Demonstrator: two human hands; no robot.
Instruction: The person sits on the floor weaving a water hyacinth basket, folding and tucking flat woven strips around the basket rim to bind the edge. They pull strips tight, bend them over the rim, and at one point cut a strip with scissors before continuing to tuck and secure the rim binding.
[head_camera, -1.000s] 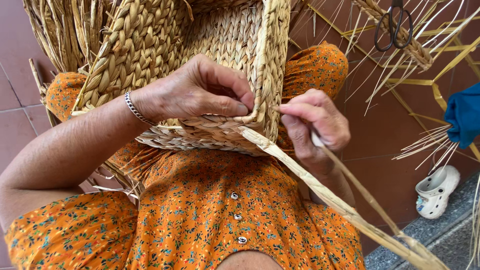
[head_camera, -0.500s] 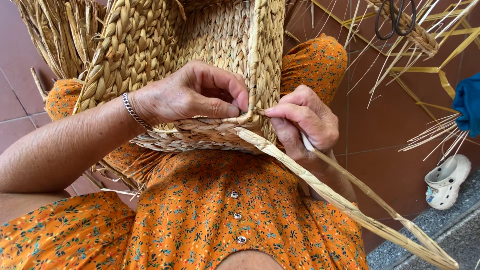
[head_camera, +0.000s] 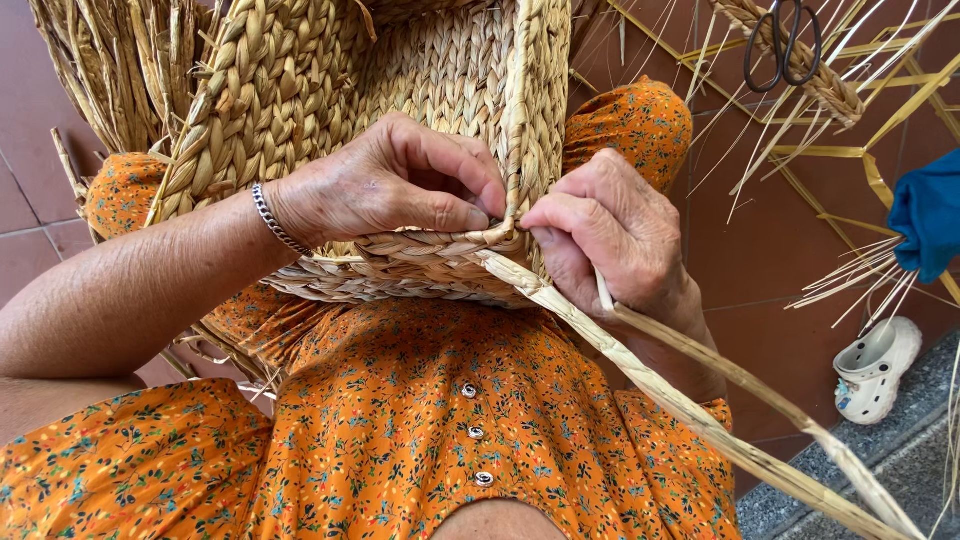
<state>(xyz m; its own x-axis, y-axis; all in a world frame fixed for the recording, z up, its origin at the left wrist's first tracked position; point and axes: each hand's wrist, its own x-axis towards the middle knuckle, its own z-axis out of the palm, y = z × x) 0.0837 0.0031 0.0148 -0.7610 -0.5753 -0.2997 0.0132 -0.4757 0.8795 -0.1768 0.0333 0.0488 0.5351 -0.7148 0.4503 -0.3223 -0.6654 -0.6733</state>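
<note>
The left hand (head_camera: 400, 190) lies over the near wall of the woven basket (head_camera: 300, 130), which rests in the lap on the orange flowered dress (head_camera: 420, 420); a metal bracelet (head_camera: 275, 220) circles that wrist. Its fingers are curled down and its thumb presses flat on the braided rim at the basket's near corner, so it is clamped on the basket rather than loose. Just to the right of that thumb, almost touching it, the right hand (head_camera: 610, 230) pinches the end of a long flat straw strand (head_camera: 700, 410) between thumb and forefinger at the same corner. The strand's long axis runs from this pinch down and away to the right, passing under the right palm and off the lower right edge of the view. Both hands meet at the corner, but the right is the one on the strand. Farther right, well apart from the hands, loose straws, a pair of scissors (head_camera: 785, 45) and a white clog (head_camera: 875, 365) lie on the floor.
</note>
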